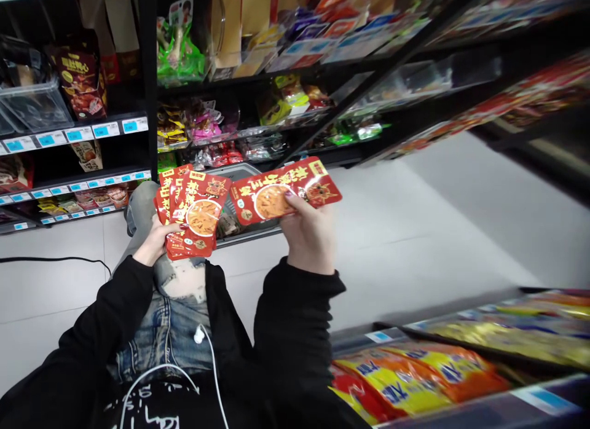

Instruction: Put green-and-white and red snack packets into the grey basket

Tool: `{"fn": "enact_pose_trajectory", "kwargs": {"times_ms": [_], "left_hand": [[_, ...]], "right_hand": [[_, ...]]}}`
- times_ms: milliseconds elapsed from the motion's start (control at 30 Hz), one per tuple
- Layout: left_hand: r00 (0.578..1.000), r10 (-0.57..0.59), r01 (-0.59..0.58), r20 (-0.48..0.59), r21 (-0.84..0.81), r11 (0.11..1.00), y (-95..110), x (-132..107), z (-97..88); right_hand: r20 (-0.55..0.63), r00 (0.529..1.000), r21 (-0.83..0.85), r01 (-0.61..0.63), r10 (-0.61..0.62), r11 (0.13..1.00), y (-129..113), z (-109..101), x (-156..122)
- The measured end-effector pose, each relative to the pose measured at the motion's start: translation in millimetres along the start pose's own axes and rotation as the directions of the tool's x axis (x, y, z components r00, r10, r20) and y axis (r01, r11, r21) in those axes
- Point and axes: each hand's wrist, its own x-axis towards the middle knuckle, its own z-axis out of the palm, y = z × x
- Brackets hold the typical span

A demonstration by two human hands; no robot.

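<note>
My left hand (159, 240) is closed on several red snack packets (203, 217), fanned over one another in front of my knee. Each shows a bowl of food and yellow lettering. To the right, my right hand (311, 235) pinches one more red snack packet (271, 198) of the same look, its thumb on the printed front. This single packet is held sideways, close beside the fanned ones. Below and behind the packets is a grey basket (251, 235) on the floor, mostly hidden; a small clear-wrapped item shows inside it.
Shelves with price tags (106, 129) and bagged snacks stand ahead. A green bag (179, 54) sits on an upper shelf. At the lower right, another shelf holds orange and yellow bags (396, 380). A black cable (59, 259) crosses the floor at left. White earphones (199, 335) hang over my lap.
</note>
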Motion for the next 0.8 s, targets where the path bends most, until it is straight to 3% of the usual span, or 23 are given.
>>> {"fn": "enact_pose_trajectory", "kwargs": {"times_ms": [100, 233, 300, 467, 533, 800], "left_hand": [[1.0, -0.003, 0.003, -0.011, 0.01, 1.0, 0, 1, 0.0], [1.0, 0.013, -0.012, -0.015, 0.021, 1.0, -1, 1, -0.7], [1.0, 0.026, -0.026, -0.004, 0.038, 0.999, -1, 1, -0.4], [0.999, 0.052, -0.051, -0.004, 0.072, 0.996, -3, 0, 1.5], [0.998, 0.069, -0.069, -0.001, 0.068, 0.995, -4, 0, 2.4], [0.997, 0.065, -0.067, 0.029, 0.058, 0.996, -2, -1, 7.5]], "right_hand": [[-0.067, 0.995, -0.025, -0.072, 0.071, 0.997, 0, -12, -10], [-0.153, 0.988, -0.164, -0.034, 0.008, 0.986, 15, -18, -21], [-0.127, 0.991, -0.307, 0.01, -0.051, 0.952, 19, -15, -27], [0.015, 0.983, -0.619, 0.154, -0.185, 0.77, 13, 10, -45], [0.054, 0.985, -0.628, 0.16, -0.162, 0.762, 9, 21, -51], [0.102, 0.994, -0.356, 0.062, -0.028, 0.932, 18, 43, -62]]}}
